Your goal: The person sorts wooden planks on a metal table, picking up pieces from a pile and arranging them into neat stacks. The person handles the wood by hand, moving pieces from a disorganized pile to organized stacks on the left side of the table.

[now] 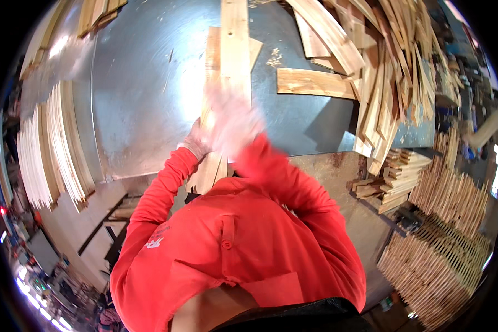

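Observation:
A long pale wooden board [235, 50] runs away from me over the metal tabletop [144, 99]. Beneath it another board [212, 50] shows along its left side, and board ends [207, 174] stick out over the near table edge toward my body. My left hand [196, 141], in a light glove, grips the left edge of the boards close to that table edge. Over the boards, my right hand [235, 119] is smeared by motion, also in a light glove; its fingers cannot be made out, and it hides the boards' middle.
A loose heap of boards [382, 83] covers the table's right side, with one short board [315, 83] lying crosswise. Stacked strips [55, 144] stand at the left. Wood shavings [274, 57] lie mid-table. Large slat stacks [437, 265] rise from the floor at right.

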`<state>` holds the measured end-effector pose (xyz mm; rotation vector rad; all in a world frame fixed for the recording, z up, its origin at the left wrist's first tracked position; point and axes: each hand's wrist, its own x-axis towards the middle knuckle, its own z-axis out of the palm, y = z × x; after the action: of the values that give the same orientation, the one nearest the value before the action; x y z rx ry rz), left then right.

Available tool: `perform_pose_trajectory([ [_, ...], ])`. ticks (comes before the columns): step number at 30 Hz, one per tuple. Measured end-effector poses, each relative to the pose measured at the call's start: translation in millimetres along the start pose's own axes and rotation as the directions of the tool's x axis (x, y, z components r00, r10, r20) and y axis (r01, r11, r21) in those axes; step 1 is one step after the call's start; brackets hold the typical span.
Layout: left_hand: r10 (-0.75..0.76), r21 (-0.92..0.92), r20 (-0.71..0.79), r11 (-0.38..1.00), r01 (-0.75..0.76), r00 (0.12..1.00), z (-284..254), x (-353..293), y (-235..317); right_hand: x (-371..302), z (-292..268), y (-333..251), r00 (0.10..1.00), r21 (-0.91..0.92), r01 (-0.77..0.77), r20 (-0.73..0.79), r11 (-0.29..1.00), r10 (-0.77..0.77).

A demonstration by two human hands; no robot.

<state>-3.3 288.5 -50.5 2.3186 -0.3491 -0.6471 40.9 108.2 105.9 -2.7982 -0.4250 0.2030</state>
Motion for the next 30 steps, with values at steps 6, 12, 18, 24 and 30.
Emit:
perform_pose_trajectory([
  [6,-0.461,-0.334,0.185,0.801,0.497,0.868,-19,0,31,67,87,56,0.726,0.373,-0.682,0.242,0.629,0.644],
  [12,-0.549,-0.269,-0.239,0.830,0.489,0.801,-46,-57,-25,63,12,134,0.892,0.033,-0.452,0.024,0.892,0.451],
  [18,-0.719,0.125,-0.434,0.548,0.827,0.543,-130,-91,-65,103,-43,311,0.777,-0.382,-0.589,-0.023,0.712,0.630],
  [24,-0.570,0.294,-0.689,0.345,0.891,0.448,-106,-77,-69,100,-59,297,0.785,-0.023,-0.613,0.094,0.790,0.612],
  [30,-0.169,-0.950,-0.107,0.309,-0.050,0.980,-26,38,13,11,36,254,0.848,0.841,-0.528,0.530,-0.120,-0.013],
])
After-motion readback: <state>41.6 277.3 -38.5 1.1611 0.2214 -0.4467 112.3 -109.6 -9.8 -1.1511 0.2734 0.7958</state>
